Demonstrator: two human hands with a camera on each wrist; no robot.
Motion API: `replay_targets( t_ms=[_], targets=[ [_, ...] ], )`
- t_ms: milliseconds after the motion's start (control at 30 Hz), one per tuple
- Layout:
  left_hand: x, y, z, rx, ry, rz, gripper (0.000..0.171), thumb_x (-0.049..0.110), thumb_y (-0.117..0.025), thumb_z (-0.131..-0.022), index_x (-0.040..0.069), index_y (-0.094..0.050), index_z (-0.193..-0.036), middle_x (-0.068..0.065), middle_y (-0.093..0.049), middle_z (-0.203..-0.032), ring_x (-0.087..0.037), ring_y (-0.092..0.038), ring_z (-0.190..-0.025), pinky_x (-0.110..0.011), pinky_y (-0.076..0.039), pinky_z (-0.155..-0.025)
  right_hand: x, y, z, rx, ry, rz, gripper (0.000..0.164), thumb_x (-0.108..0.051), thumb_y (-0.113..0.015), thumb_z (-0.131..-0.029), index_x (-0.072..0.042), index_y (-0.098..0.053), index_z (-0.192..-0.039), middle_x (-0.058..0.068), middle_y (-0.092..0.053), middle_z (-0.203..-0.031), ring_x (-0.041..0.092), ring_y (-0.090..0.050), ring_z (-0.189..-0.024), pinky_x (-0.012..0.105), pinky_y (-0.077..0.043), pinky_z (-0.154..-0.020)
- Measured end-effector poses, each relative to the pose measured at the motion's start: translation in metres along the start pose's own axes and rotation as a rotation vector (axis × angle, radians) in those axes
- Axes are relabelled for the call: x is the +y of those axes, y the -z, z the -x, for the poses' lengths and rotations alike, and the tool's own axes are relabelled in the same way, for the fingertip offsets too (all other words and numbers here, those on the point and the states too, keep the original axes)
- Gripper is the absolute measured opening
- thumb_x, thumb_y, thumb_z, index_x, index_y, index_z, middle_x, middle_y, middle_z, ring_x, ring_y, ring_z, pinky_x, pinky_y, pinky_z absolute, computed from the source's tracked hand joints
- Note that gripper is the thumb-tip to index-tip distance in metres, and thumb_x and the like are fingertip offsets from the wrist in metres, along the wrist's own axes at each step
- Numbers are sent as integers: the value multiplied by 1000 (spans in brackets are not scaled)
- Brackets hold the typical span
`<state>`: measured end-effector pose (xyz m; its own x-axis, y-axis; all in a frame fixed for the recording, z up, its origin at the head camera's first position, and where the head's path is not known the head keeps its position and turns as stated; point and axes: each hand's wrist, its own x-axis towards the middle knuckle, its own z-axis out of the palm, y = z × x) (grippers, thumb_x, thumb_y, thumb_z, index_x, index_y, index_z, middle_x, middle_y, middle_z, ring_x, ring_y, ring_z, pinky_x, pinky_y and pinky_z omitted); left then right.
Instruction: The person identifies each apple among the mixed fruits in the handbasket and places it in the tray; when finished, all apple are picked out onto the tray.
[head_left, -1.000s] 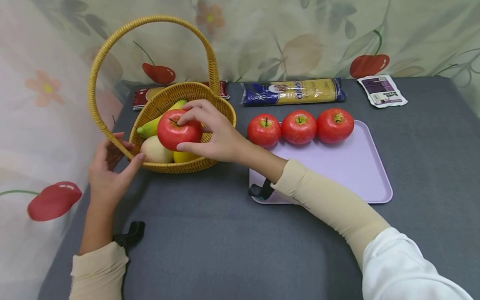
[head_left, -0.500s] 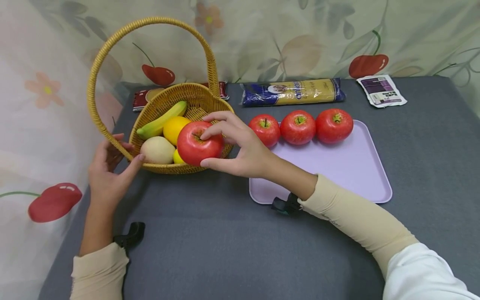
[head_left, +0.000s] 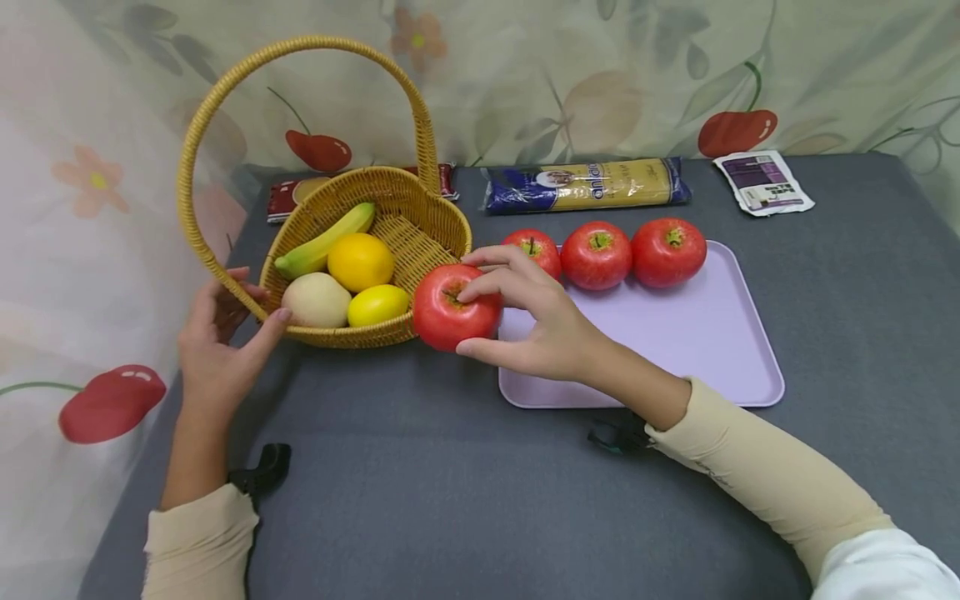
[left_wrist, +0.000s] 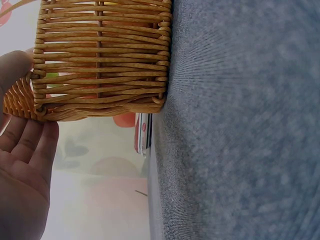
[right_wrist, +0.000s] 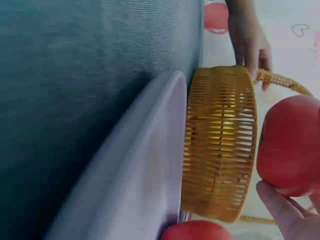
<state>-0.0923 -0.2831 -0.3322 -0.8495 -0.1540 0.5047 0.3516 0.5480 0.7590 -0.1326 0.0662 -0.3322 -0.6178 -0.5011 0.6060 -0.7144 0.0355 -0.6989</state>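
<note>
My right hand (head_left: 536, 321) grips a red apple (head_left: 450, 310) by its sides, between the basket's right rim and the tray's left edge. In the right wrist view the apple (right_wrist: 292, 145) is raised above the tray's surface. My left hand (head_left: 225, 333) holds the rim of the wicker basket (head_left: 352, 337) where its handle joins, thumb and fingers on either side. Inside the basket lie a banana (head_left: 326, 242), an orange-yellow round fruit (head_left: 362, 262), a pale round fruit (head_left: 317, 301) and a lemon (head_left: 378, 306). The left wrist view shows fingers (left_wrist: 42, 140) at the woven wall.
A lilac tray (head_left: 660, 350) stands right of the basket, with three red apples (head_left: 597, 255) in a row along its back edge. Behind are a blue-and-yellow pasta packet (head_left: 588, 184), a white-and-purple sachet (head_left: 765, 183) and a dark red packet (head_left: 283, 200) partly hidden by the basket.
My right hand has carried the apple rightward and toward me, out from over the basket to beside the tray, uncovering the fruit beneath. The left hand has stayed on the basket rim.
</note>
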Motion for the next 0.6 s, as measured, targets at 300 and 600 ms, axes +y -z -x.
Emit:
replay_targets(
  t_ms=[300,600],
  targets=[
    [0,0,2,3,32,-12,55,-5,-77,-82,-2,-56,-133,-17,-63,-111,-16,-61,-104,-20,-49,-95,4,20,29,-30,-81,98,40,-14,-90,-74,-13,-69,-109,5,-55,-131,21,-46,-128,33,-51,-93],
    [-3,-1,0,3,24,-7,57,-5,-77,-82,1,-56,-134,-15,-63,-112,-17,-61,-104,-20,-49,-96,8,36,52,-110,-176,192,39,-16,-88,-77,-14,-69,-111,4,-55,-131,19,-47,-125,34,-53,-92]
  ],
)
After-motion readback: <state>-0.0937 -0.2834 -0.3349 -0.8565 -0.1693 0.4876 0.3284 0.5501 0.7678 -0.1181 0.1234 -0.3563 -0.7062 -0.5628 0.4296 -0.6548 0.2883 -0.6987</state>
